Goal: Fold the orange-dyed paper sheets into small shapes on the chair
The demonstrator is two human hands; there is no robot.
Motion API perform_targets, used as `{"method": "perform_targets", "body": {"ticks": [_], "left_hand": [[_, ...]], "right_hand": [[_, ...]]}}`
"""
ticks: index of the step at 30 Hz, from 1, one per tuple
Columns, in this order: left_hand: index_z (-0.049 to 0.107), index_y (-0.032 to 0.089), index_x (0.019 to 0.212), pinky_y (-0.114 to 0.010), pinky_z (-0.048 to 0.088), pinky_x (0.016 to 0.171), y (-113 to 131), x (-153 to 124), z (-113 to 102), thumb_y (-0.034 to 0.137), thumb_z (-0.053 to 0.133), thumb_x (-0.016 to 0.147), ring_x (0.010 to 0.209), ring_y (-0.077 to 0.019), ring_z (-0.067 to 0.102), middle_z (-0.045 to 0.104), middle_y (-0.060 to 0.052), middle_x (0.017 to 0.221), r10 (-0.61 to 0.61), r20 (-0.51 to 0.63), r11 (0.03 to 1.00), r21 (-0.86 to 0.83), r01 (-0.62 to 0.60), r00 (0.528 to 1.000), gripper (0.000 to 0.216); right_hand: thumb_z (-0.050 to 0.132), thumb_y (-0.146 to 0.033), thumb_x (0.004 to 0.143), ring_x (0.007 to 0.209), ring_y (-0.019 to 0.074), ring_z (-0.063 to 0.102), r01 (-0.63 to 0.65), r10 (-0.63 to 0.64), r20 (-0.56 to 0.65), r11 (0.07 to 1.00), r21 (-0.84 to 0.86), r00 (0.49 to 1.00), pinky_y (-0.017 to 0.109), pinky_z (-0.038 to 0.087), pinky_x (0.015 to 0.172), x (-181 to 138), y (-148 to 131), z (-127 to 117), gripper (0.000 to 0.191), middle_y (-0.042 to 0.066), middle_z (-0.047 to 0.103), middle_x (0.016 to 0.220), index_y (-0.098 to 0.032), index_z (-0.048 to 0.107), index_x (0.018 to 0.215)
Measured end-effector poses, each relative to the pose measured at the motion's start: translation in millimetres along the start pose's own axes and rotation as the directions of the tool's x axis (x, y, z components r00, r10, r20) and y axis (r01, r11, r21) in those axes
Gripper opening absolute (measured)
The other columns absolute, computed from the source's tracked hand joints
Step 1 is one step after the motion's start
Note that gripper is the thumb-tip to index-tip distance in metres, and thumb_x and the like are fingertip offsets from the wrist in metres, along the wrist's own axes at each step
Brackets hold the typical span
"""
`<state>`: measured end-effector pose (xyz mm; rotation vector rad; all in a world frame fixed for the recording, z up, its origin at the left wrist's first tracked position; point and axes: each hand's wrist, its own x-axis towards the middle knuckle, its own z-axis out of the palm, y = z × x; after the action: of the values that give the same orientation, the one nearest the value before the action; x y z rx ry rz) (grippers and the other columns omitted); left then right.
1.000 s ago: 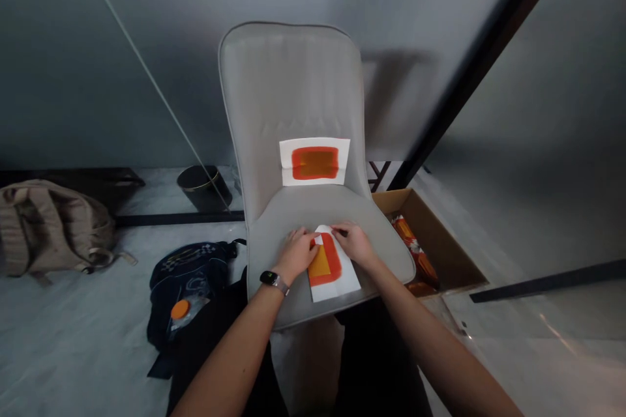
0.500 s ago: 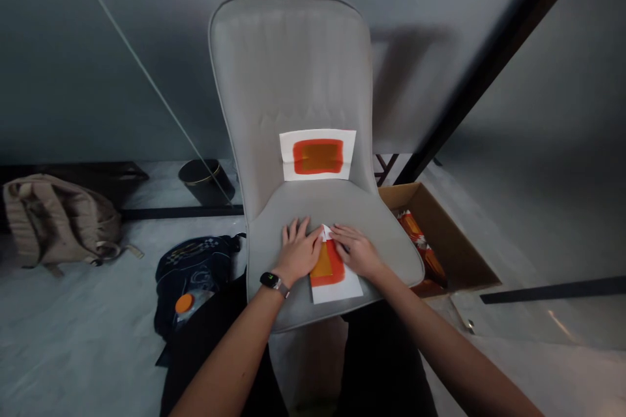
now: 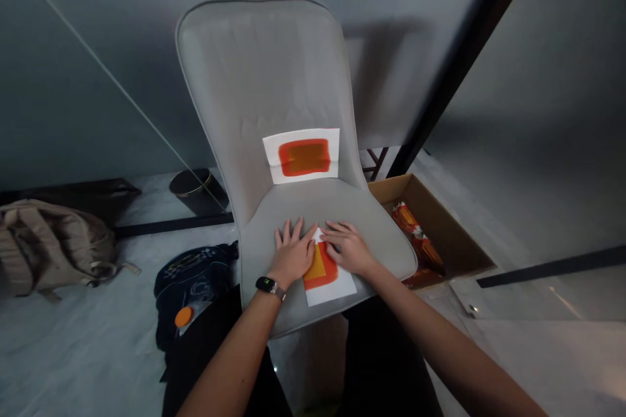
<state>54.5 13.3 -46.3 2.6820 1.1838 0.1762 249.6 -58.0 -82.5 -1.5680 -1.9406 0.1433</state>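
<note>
A white sheet of paper (image 3: 328, 293) with an orange-red and golden print lies on the grey chair seat, its far end folded to a narrower top. My left hand (image 3: 293, 255) rests on its left side with fingers spread, the thumb reaching to the folded tip. From the right, my right hand (image 3: 349, 247) lies over the paper's upper right edge, fingers stretched toward the tip. The fingertips of both hands nearly meet there and cover part of the fold. A second sheet of paper (image 3: 332, 154) with the same print leans against the backrest, creased across its middle.
The grey chair (image 3: 267, 71) stands before me. To its right, a cardboard box (image 3: 462, 254) holds orange-red packets (image 3: 411, 225). On the left floor are a dark bag (image 3: 195, 267), an orange-capped bottle (image 3: 184, 316), a beige backpack (image 3: 63, 234) and a black bin (image 3: 195, 192).
The view has turned slightly, so the chair sits further left in it. My right hand's fingers have shifted a little at the paper's tip; both hands stay on the sheet.
</note>
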Motion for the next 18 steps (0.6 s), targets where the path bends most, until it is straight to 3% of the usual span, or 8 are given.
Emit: {"method": "perform_targets", "body": {"ticks": [12, 15, 18], "left_hand": [[0.046, 0.037, 0.156, -0.072, 0.02, 0.118, -7, 0, 3, 0.04, 0.038, 0.108, 0.154, -0.0443, 0.023, 0.029, -0.002, 0.171, 0.062, 0.0, 0.998, 0.007, -0.062, 0.998, 0.049], [0.048, 0.033, 0.155, -0.069, 0.019, 0.121, -7, 1, 0, 0.039, 0.042, 0.107, 0.154, -0.0402, 0.023, 0.036, -0.002, 0.168, 0.1, -0.004, 0.994, -0.035, -0.1, 0.995, 0.048], [0.049, 0.028, 0.154, -0.06, 0.024, 0.122, -7, 4, -6, 0.037, 0.052, 0.104, 0.15, -0.0364, 0.032, 0.048, -0.005, 0.161, 0.07, -0.028, 0.99, -0.119, -0.072, 0.997, 0.051]], "right_hand": [[0.061, -0.02, 0.089, 0.135, 0.029, 0.059, -0.018, 0.018, 0.01, 1.0, -0.002, 1.0, 0.055, 0.038, 0.116, 2, -5, -5, 0.031, 0.004, 0.074, 0.128, -0.028, 0.079, 0.114], [0.063, -0.021, 0.088, 0.136, 0.0288, 0.058, -0.034, 0.034, 0.017, 0.999, 0.041, 0.999, 0.053, 0.038, 0.116, 1, -5, -7, 0.036, 0.005, 0.073, 0.13, -0.028, 0.076, 0.12], [0.066, -0.029, 0.088, 0.132, 0.0286, 0.06, -0.122, 0.127, -0.031, 0.986, 0.116, 0.991, 0.05, 0.043, 0.113, 1, -2, -7, 0.046, 0.008, 0.072, 0.133, -0.025, 0.068, 0.134]]}}
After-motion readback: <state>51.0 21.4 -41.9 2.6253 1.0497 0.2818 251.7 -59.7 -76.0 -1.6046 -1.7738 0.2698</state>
